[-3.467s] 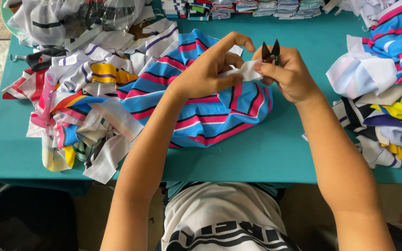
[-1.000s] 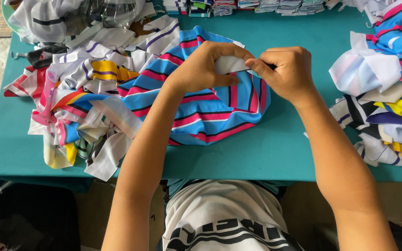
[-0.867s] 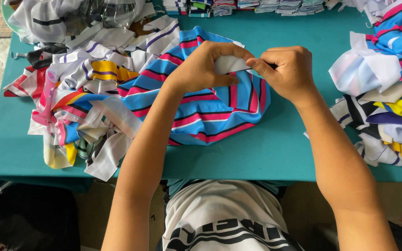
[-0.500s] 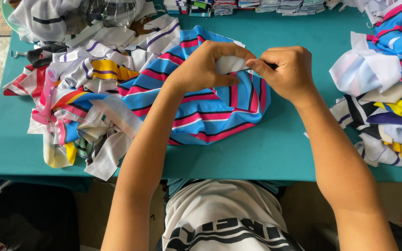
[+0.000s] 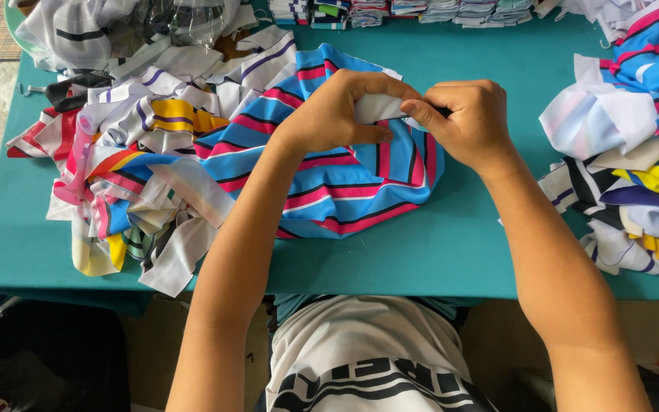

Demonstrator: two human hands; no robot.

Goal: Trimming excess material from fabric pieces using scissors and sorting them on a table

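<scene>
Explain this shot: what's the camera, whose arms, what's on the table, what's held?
There is no machine here. One camera sits on a person's head and looks down, so the two bare arms coming in from the bottom are that person's own.

The left hand and right hand meet over a blue garment with pink, black and white stripes, which lies on a teal table. Both hands pinch a white fabric part of that garment between the fingers. Something dark shows at the right hand's fingertips, too hidden to identify.

To the left lies a loose heap of striped fabric pieces; to the right, another heap. Along the far edge stand folded stacks.
</scene>
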